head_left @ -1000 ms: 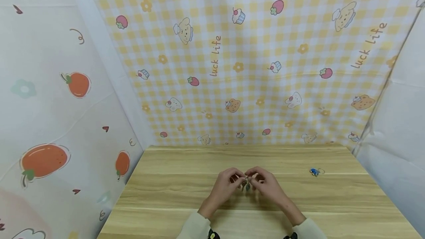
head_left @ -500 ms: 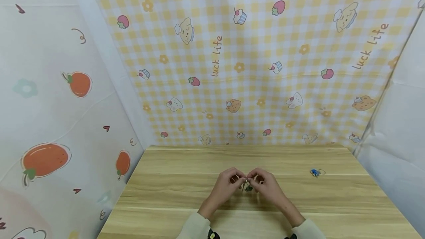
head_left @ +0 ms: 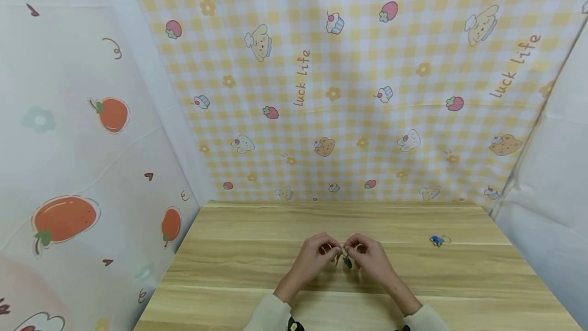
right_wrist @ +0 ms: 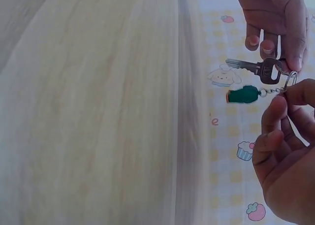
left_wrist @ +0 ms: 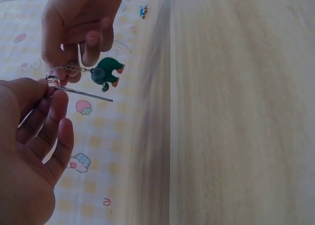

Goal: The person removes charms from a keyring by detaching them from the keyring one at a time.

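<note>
Both hands meet over the middle of the table, holding a metal key ring (right_wrist: 292,79) between them. My left hand (head_left: 317,253) pinches the ring close to the key, thumb against fingertips. From the other side my right hand (head_left: 366,253) pinches the ring near the charm's chain. A metal key (right_wrist: 268,71) points away from the fingers. Beside it, a green elephant charm (left_wrist: 106,71) with orange feet dangles on a short chain. The fingertips partly cover the ring, so whether the key is threaded on it cannot be made out.
A blue keychain charm (head_left: 436,240) with its own ring lies farther back on the right of the wooden table (head_left: 257,223). A yellow checked cloth (head_left: 349,116) hangs behind the table, with pale cloths at both sides.
The fingertips have drawn slightly apart, mainly the right hand's, and more of the ring shows between them. The green charm hangs a little farther right. The blue charm stays put.
</note>
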Motion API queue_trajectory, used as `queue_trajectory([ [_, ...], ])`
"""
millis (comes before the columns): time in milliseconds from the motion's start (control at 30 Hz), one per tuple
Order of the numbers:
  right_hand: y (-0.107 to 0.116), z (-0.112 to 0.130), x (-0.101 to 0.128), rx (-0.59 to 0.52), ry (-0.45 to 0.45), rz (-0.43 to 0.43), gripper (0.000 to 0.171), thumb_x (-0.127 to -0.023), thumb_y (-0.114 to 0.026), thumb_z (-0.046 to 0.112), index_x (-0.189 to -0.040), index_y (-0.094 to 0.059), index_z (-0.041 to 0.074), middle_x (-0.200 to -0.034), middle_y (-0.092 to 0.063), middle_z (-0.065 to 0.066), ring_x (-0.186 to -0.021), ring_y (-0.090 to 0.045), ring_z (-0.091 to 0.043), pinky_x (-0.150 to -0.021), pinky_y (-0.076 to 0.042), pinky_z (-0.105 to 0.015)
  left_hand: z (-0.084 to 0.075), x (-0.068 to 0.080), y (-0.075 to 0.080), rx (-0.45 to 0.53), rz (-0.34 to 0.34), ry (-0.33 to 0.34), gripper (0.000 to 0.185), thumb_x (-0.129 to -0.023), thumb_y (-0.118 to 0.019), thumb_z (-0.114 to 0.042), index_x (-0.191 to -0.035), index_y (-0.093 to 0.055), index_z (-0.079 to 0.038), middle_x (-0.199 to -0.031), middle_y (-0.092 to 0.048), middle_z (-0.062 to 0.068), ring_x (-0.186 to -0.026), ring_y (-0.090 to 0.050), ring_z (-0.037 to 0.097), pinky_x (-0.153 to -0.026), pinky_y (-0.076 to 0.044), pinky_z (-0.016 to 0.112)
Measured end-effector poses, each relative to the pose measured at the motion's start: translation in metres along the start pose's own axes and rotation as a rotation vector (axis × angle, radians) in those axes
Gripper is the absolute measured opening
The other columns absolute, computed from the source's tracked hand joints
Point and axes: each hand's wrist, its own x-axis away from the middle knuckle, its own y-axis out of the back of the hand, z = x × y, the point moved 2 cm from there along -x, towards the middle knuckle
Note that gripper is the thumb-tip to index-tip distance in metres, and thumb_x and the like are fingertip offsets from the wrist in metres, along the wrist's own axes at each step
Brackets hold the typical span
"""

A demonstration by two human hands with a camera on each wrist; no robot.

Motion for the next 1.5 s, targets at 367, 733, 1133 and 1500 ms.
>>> queue_trajectory([
  [367, 0.0001, -0.0018, 0.0020, 0.013, 0.063, 0.110, 0.010, -0.105, -0.067, 0.012, -0.114, -0.072, 0.010, -0.105, -0.068, -0.011, -0.061, -0.062, -0.028, -0.054, -0.055, -0.030, -0.0016, 0.0031, 0.0037, -0.026, 0.026, 0.007, 0.009, -0.104, -0.070, -0.017, -0.106, -0.077, -0.012, -0.099, -0.074, 0.005, -0.078, -0.062, 0.001, -0.073, -0.057, 0.021],
  [733, -0.0013, -0.0006, 0.0028, 0.023, 0.213, 0.132, 0.006, -0.105, -0.067, 0.011, -0.110, -0.071, 0.012, -0.100, -0.069, -0.012, -0.058, -0.061, -0.026, -0.052, -0.054, -0.028, -0.0016, 0.0034, 0.0035, -0.026, 0.039, 0.007, 0.010, -0.104, -0.071, -0.020, -0.106, -0.078, -0.013, -0.103, -0.075, 0.005, -0.080, -0.063, 0.002, -0.074, -0.057, 0.021],
  [1133, -0.0020, -0.0024, 0.0015, 0.046, 0.144, 0.078, 0.007, -0.103, -0.070, 0.011, -0.105, -0.073, 0.017, -0.095, -0.072, -0.007, -0.059, -0.061, -0.022, -0.053, -0.052, -0.026, -0.0026, 0.0030, 0.0028, -0.030, 0.022, 0.029, 0.008, -0.104, -0.070, -0.018, -0.106, -0.077, -0.013, -0.101, -0.076, 0.004, -0.085, -0.063, 0.000, -0.078, -0.056, 0.021],
  [1500, -0.0022, 0.0016, 0.0016, 0.035, 0.057, 0.064, 0.006, -0.103, -0.069, 0.009, -0.104, -0.074, 0.012, -0.096, -0.072, -0.009, -0.061, -0.063, -0.029, -0.053, -0.051, -0.025, -0.0023, 0.0039, 0.0050, -0.006, 0.033, 0.040, 0.010, -0.105, -0.070, -0.019, -0.105, -0.077, -0.013, -0.101, -0.076, 0.005, -0.083, -0.063, -0.001, -0.078, -0.056, 0.021],
])
